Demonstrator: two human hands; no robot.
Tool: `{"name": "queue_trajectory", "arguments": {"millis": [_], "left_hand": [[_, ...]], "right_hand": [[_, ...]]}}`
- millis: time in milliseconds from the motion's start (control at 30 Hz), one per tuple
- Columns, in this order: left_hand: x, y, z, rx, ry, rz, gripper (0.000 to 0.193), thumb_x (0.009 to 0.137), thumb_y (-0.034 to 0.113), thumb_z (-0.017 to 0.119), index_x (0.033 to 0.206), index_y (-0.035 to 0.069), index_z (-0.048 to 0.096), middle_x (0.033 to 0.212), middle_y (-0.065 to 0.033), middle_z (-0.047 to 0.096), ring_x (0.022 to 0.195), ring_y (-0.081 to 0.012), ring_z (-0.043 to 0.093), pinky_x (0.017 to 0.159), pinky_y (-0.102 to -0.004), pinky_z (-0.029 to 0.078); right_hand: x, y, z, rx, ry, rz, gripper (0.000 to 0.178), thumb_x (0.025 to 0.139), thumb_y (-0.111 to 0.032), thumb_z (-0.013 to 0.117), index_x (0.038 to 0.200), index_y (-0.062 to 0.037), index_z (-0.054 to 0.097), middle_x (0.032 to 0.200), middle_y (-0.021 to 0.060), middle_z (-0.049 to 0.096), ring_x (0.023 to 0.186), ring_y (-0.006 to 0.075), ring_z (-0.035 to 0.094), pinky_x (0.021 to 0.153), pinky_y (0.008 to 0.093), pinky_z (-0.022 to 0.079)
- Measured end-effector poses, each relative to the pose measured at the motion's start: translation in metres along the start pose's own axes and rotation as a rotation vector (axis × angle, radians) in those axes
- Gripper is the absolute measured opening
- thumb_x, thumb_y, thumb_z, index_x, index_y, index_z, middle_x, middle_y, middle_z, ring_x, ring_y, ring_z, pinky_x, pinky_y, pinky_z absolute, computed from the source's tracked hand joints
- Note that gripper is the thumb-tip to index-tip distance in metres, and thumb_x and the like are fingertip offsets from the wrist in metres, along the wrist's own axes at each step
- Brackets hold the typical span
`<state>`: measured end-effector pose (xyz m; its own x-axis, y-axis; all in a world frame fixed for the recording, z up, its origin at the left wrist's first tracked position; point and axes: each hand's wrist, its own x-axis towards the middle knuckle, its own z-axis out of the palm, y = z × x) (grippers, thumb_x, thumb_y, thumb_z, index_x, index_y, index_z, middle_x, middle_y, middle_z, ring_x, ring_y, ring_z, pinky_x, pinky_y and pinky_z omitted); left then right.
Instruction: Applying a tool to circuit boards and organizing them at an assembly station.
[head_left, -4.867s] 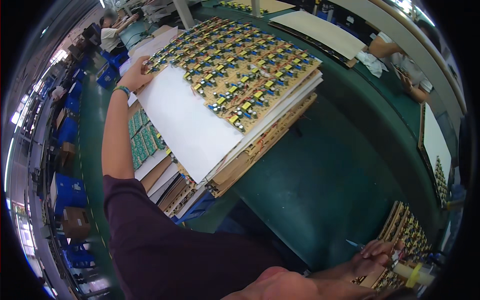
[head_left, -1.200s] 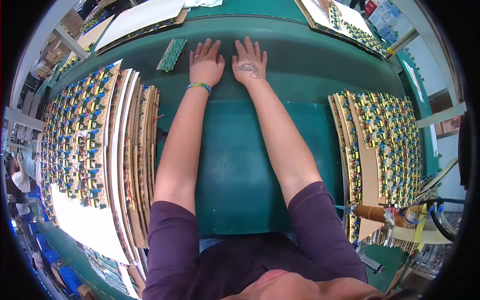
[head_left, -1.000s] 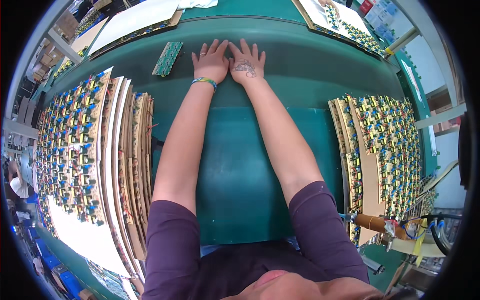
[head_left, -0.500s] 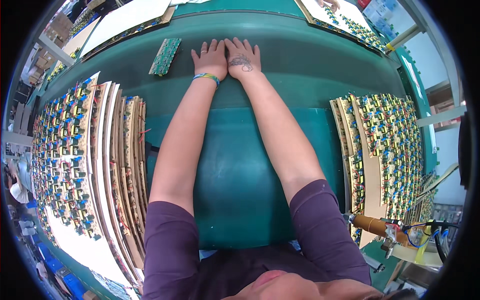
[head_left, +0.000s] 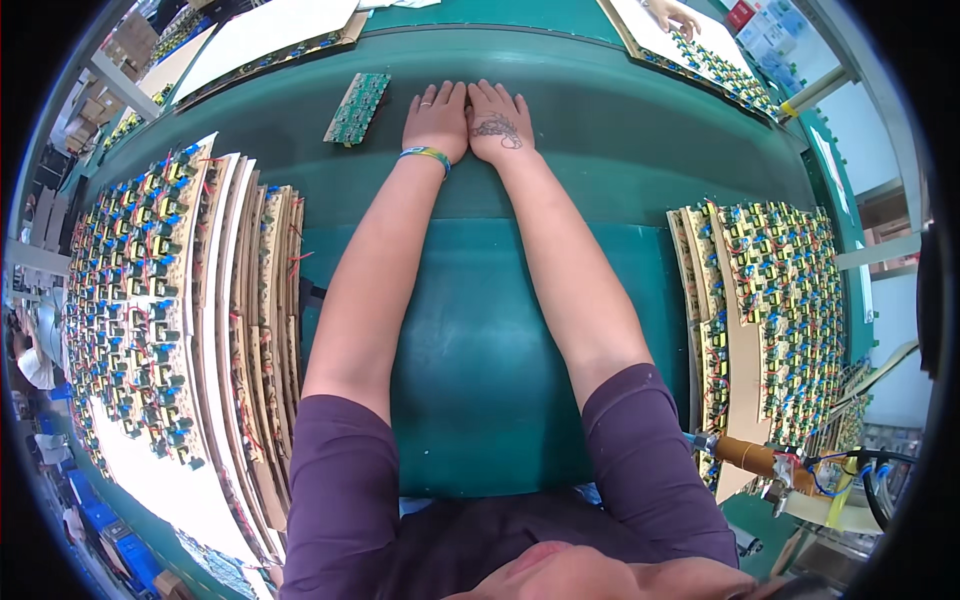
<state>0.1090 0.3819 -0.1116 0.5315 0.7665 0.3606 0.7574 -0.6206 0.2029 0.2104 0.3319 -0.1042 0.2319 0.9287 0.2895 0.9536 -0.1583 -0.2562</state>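
Observation:
My left hand (head_left: 437, 125) lies palm down on the dark green surface, fingers stretched forward, with a ring and a colourful woven wristband. Right beside it my right hand (head_left: 500, 128) lies flat too, a dark drawing on its back. The two hands are side by side at the thumbs, and both are open; nothing shows in either. Just left of my left hand rests a narrow green circuit board panel (head_left: 358, 108), tilted slightly, with rows of small solder spots.
Tall stacks of component-filled circuit boards between cardboard sheets stand at left (head_left: 130, 300) and right (head_left: 785, 310). A brown-handled tool with hoses (head_left: 745, 455) is at lower right. At the far right, another person's hand (head_left: 675, 18) is over a board-covered sheet (head_left: 640, 30).
The whole view has shifted slightly, so the hands, panel and stacks appear further right. My hands keep the same flat pose. The other person's hand has changed position slightly.

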Motion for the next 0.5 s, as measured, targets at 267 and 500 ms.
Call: {"name": "queue_trajectory", "arguments": {"millis": [267, 500], "left_hand": [[0.005, 0.016, 0.000, -0.014, -0.066, 0.070, 0.040, 0.093, 0.021, 0.035, 0.130, 0.010, 0.042, 0.139, -0.0089, 0.041, 0.129, -0.0254, 0.037, 0.108, -0.0392, 0.028], [0.011, 0.027, 0.008, -0.040, -0.040, 0.102, 0.039, 0.092, 0.020, 0.036, 0.130, 0.010, 0.043, 0.139, -0.0075, 0.041, 0.129, -0.0241, 0.037, 0.108, -0.0392, 0.028]], "right_hand": [[-0.001, 0.010, -0.020, 0.031, -0.107, 0.071, 0.042, 0.093, -0.025, 0.038, 0.134, -0.0143, 0.040, 0.145, 0.0049, 0.032, 0.135, 0.0233, 0.027, 0.110, 0.0426, 0.019], [-0.004, 0.020, -0.025, 0.015, -0.097, 0.117, 0.040, 0.092, -0.026, 0.039, 0.131, -0.0147, 0.043, 0.144, 0.0057, 0.033, 0.135, 0.0234, 0.027, 0.110, 0.0433, 0.019]]}}
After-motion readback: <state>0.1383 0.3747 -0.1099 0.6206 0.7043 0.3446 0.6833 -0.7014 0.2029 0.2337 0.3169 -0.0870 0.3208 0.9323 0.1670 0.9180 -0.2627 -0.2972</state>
